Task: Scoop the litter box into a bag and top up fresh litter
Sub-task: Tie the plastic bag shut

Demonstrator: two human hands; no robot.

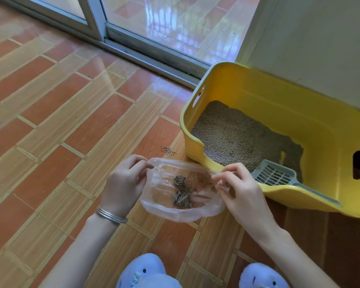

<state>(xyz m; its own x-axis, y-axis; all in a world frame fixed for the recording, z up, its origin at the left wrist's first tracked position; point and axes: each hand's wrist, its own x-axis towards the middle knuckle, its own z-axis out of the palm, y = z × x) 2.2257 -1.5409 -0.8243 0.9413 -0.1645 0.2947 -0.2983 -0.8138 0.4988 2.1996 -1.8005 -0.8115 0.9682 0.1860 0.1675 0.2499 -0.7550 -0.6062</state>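
Observation:
A clear plastic bag (pixel 166 210) lies open on the tiled floor with dark litter clumps (pixel 182 191) inside it. My left hand (pixel 124 181) pinches the bag's left rim and my right hand (pixel 240 188) pinches its right rim. To the right stands the yellow litter box (pixel 258 94), part filled with grey-brown litter (pixel 235 136). A grey slotted scoop (pixel 276 175) rests inside the box, its handle lying over the front rim.
A few spilled litter grains (pixel 167 150) lie on the floor by the box's left corner. A sliding glass door (pixel 154 23) runs along the back, and a pale wall (pixel 320 42) rises behind the box. Two blue slippers (pixel 146 271) show at the bottom edge.

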